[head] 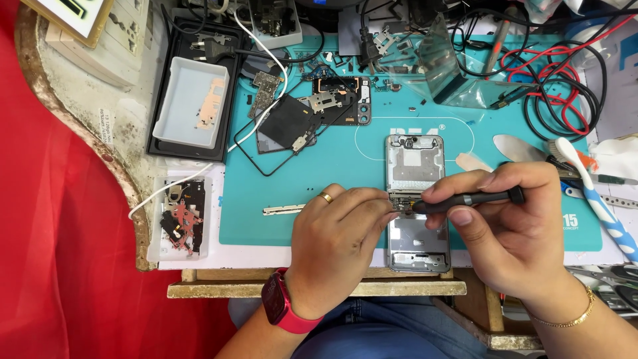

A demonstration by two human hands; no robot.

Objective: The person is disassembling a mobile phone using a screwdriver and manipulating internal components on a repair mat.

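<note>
Two hands work over a big teal mat [299, 199] that lies on the worktop [319, 287]. An open phone [415, 166] with its back off lies flat on the mat, near the front edge, with its long side pointing away from the person.

The right hand [512, 233] holds a thin black screwdriver [468, 198]. Its fingers are curled tight round the handle, and the tip points left, down at the middle of the phone. The left hand [339, 233] rests on the mat just beside the phone. Its fingers are pinched close together at the same spot, right by the tip. I cannot tell if they hold a tiny part there, because it is too small to see.

It looks like the person is working on a small screw or piece in the middle of the phone. The next move needs a steady tip, a soft touch, and a phone that does not slide.

A white tray [191, 101] sits at the back left. Red and black wires [558, 80] lie at the back right. A white and blue toothbrush [595, 193] lies near the right hand.
</note>
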